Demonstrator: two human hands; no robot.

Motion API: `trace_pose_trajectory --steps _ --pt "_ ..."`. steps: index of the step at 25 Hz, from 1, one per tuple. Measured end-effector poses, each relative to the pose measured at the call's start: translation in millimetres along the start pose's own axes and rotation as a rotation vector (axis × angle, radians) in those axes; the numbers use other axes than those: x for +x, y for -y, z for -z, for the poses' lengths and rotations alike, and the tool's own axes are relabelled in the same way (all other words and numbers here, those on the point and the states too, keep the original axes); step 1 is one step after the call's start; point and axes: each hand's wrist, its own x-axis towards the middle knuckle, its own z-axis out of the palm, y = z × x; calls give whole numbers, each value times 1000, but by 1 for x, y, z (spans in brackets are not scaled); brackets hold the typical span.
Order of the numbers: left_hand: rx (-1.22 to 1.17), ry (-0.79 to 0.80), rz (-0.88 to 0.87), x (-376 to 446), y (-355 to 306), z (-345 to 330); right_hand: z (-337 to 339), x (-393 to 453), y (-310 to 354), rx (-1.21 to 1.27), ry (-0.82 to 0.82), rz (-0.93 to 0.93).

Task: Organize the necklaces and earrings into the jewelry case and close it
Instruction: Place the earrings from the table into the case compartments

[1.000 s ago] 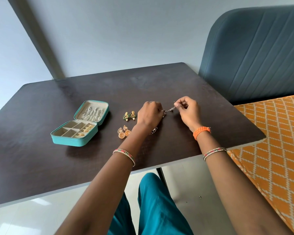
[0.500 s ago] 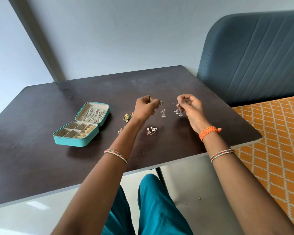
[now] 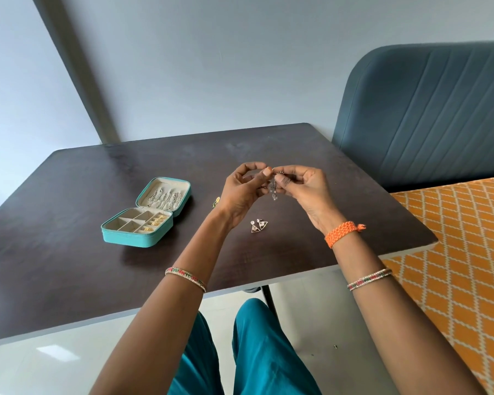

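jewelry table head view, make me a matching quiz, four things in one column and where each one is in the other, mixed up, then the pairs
Things
1. jewelry case
2. triangular earrings
3. dangling silver earrings
4. gold earrings

Places
A. pinched between both hands, above the table
B. lying on the table below the hands
C. in the case's right compartments
D. open on the table, left of the hands

Pairs: 1-D, 2-B, 3-A, 4-C

Case [image 3: 143, 223] left of earrings [image 3: 258, 225]
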Motion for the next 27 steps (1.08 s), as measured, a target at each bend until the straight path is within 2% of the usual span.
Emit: trace_pose_trajectory --steps 2,5,10,12,14,17,19,24,27 --pt "123 -11 -53 -5 -3 2 -4 -1 0 -24 10 6" --pt "342 -119 -150 -11 -10 0 -9 -1 5 -49 9 14" --pt "469 -218 -280 -14 -20 4 -7 1 15 -97 33 88" --pt "584 -260 -320 -17 -23 7 -4 2 20 -252 37 149" --pt "673 -275 -329 -18 -26 10 -2 3 28 -522 83 214" --pt "657 -227 -260 -17 -22 16 0 5 35 -692 154 222" --pt "617 -186 -217 -18 -17 17 1 5 36 -626 159 197" --pt "348 -126 -118 -23 -15 9 -2 -2 31 -96 123 34" --pt "303 -128 -116 -24 -15 5 0 -7 27 124 132 -67"
